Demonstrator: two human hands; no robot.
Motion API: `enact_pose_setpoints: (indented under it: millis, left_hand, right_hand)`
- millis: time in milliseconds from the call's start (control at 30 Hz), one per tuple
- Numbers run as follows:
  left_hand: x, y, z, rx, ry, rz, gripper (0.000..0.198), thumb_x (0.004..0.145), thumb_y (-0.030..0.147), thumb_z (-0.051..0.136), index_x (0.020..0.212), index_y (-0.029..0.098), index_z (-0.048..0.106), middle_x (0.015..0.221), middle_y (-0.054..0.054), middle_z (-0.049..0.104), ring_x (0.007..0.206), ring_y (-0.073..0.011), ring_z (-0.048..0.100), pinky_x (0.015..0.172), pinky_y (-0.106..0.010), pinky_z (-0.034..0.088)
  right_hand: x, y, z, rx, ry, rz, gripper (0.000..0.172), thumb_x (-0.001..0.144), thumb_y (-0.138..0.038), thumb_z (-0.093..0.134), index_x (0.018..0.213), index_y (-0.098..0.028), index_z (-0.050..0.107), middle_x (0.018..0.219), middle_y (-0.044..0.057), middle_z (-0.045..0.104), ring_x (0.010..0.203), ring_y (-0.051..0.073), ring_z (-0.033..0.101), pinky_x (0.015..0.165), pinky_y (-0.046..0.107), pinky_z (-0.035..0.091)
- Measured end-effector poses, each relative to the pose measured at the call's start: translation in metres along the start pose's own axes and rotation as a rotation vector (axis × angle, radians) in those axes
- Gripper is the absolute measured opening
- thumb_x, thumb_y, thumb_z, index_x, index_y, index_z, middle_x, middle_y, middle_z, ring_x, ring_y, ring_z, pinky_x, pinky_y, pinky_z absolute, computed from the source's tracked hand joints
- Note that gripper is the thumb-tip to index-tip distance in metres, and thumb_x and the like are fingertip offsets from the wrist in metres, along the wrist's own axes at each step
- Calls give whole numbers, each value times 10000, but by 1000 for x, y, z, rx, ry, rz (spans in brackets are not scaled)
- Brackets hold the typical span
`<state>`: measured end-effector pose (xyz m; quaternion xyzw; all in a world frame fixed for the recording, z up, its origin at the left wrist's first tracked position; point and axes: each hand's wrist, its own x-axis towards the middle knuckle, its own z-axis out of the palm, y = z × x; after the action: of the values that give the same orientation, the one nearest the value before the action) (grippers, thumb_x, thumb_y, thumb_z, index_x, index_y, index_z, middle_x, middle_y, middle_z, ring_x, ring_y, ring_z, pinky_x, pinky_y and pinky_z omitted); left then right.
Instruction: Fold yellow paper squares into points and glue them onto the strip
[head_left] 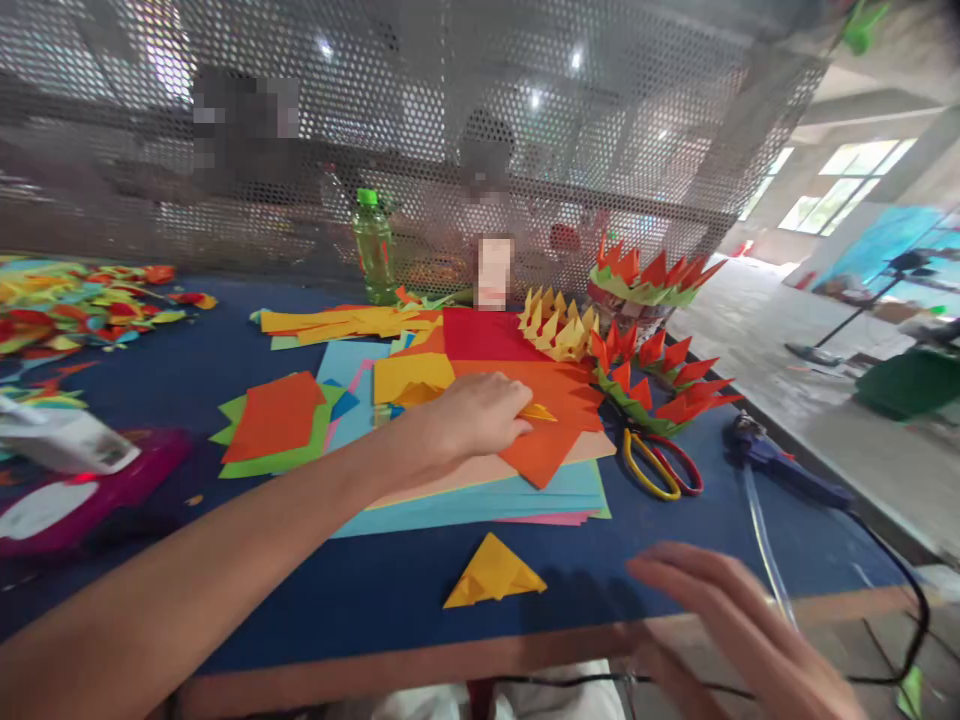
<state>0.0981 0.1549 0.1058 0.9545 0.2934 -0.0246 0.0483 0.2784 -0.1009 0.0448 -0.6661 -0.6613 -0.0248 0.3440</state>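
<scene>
My left hand point(480, 415) reaches out over a stack of coloured paper sheets point(480, 490), fingers curled onto a small yellow folded piece point(541, 412) that lies on an orange sheet point(551, 415). Near the table's front edge my right hand point(731, 620) hovers, blurred, fingers stretched out with nothing in them. A folded yellow paper triangle point(493, 573) lies on the blue table point(300, 590) between the two hands.
Scissors point(660, 465) with yellow and red handles and a blue glue gun point(772, 460) lie to the right. Folded paper crowns point(645, 275) stand at the back right, a green bottle point(373, 248) by the mesh screen point(450, 120). Paper scraps point(75, 300) sit at the far left.
</scene>
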Motion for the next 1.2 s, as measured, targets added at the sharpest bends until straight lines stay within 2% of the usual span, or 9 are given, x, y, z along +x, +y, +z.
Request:
enact_pose_setpoints:
  millis: [67, 167, 300, 400, 600, 700, 900, 1067, 1200]
  left_hand:
    - [-1, 0, -3, -16, -12, 13, 283, 999, 395, 605, 1137, 153, 653, 1109, -67, 688, 993, -204, 678, 900, -430, 570]
    - [-3, -1, -7, -38, -26, 18, 281, 996, 393, 610, 1134, 152, 651, 1097, -65, 688, 974, -199, 679, 880, -418, 576]
    - [-4, -5, -10, -65, -26, 26, 279, 990, 383, 621, 1148, 153, 646, 1123, -69, 680, 988, -203, 675, 881, -419, 576]
    - [-2, -9, -10, -75, -30, 35, 277, 987, 381, 626, 1144, 153, 647, 1114, -67, 681, 980, -201, 675, 876, -417, 577]
    - [-2, -12, -11, -84, -55, 49, 258, 991, 377, 621, 1110, 150, 653, 1060, -55, 687, 933, -187, 679, 842, -393, 583]
    - [-4, -11, -12, -95, -60, 58, 250, 997, 378, 611, 1090, 150, 653, 1018, -44, 687, 885, -174, 676, 817, -377, 581]
    - [-7, -1, -10, -94, -70, 122, 206, 988, 352, 620, 1000, 151, 662, 932, -23, 680, 863, -170, 664, 816, -372, 562]
    - [-16, 14, -14, -96, -90, 153, 72, 941, 206, 609, 948, 175, 673, 877, -21, 693, 822, -189, 665, 708, -310, 488]
    - [-19, 18, -17, -135, -109, 154, 77, 906, 199, 616, 897, 223, 688, 864, -28, 717, 835, -217, 680, 611, -288, 372]
  right_hand:
    - [7, -36, 27, -25, -55, -145, 377, 891, -411, 688, 1257, -347, 625, 1123, 40, 740, 944, 250, 741, 759, 367, 617]
    - [28, -61, 55, -64, -87, -132, 317, 972, -476, 574, 1223, -283, 601, 1087, 71, 724, 938, 258, 724, 742, 386, 598]
    - [42, -66, 77, -87, -199, -59, 287, 967, -523, 565, 1007, -245, 620, 948, 68, 680, 810, 267, 692, 690, 423, 564]
    - [39, -65, 86, -28, -293, -50, 156, 890, -336, 695, 949, -243, 584, 942, 35, 653, 833, 240, 664, 724, 388, 548]
    - [37, -57, 84, 249, -337, -64, 255, 759, -64, 682, 871, -248, 546, 820, -48, 655, 772, 139, 625, 695, 218, 496]
    - [42, -48, 71, 331, -221, -12, 154, 876, -154, 619, 983, -264, 613, 866, -41, 692, 735, 119, 636, 659, 192, 496]
    - [57, -24, 58, 279, 300, 134, 97, 975, -318, 593, 982, -244, 656, 873, -4, 703, 780, 143, 668, 712, 215, 527]
    - [64, -17, 61, 279, 351, 123, 127, 982, -306, 579, 1037, -251, 679, 991, 19, 733, 935, 162, 701, 809, 225, 551]
    - [65, -15, 62, 276, 318, 116, 147, 970, -315, 598, 1044, -243, 703, 950, 14, 756, 817, 148, 718, 736, 208, 563]
